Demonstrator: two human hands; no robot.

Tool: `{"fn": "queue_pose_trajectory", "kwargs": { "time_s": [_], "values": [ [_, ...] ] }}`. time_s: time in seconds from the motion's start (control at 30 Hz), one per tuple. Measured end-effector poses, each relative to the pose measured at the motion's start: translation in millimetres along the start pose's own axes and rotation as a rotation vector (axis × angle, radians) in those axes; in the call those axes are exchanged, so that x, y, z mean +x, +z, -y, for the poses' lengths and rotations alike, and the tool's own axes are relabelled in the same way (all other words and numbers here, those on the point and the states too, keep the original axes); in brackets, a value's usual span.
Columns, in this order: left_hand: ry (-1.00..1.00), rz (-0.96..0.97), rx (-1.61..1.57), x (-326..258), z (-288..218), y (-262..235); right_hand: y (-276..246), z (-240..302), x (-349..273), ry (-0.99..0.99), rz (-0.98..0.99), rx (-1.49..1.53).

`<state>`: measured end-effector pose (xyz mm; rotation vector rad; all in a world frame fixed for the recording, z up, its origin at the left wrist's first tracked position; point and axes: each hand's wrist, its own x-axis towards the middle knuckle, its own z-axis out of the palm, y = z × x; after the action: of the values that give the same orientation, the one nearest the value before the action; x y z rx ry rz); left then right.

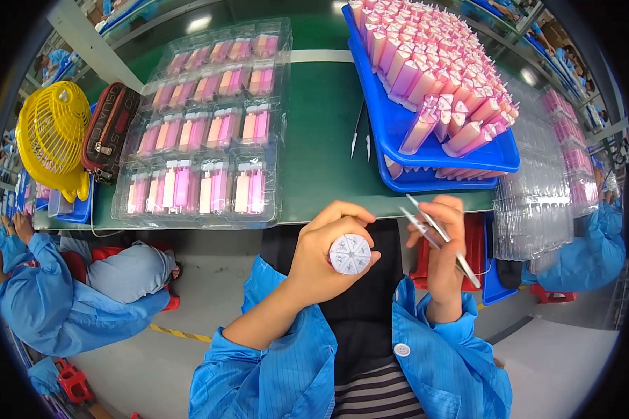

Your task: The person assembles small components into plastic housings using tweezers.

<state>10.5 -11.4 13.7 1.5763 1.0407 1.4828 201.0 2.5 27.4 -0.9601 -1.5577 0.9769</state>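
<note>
Clamping a white segmented round piece (350,253) in the left hand (323,260) and tweezers (440,239) in the right hand (446,257), the person appears partway through: clear trays (210,133) sit filled, the blue tray (426,150) still heaped with pink pieces (433,63).

A green worktable (321,140) carried clear blister trays (210,133) of pink pieces, stacked blue trays (398,126) heaped with pink sticks, spare tweezers (360,129), a pencil case (108,133) and a yellow fan (52,136).

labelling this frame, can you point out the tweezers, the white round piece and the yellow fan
tweezers (437,234), head view, on the metal arms above the right hand's fingers
white round piece (350,253), head view, on its segmented end face
yellow fan (51,133), head view, on the front grille
</note>
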Motion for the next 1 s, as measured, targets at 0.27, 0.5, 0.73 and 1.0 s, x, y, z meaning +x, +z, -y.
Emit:
{"fn": "queue_pose_trajectory", "kwargs": {
  "time_s": [0.27, 0.5, 0.73, 1.0],
  "values": [
    [-0.209, 0.233, -0.056, -4.8, 1.5, -11.0, -3.9, 38.4, 15.7, 0.133, 0.257, 0.391],
    [-0.201, 0.394, -0.195, -5.8, 8.4, -14.5, 14.0, 33.7, 28.9, -0.116, 0.470, 0.186],
    [-0.235, 0.448, -0.272, -6.2, 10.5, -19.3, 21.3, 31.3, 30.6, -0.125, 0.534, 0.159],
    [-0.244, 0.453, -0.285, -6.2, 11.1, -18.7, 23.5, 27.3, 27.3, -0.099, 0.501, 0.155]
  ]
}}
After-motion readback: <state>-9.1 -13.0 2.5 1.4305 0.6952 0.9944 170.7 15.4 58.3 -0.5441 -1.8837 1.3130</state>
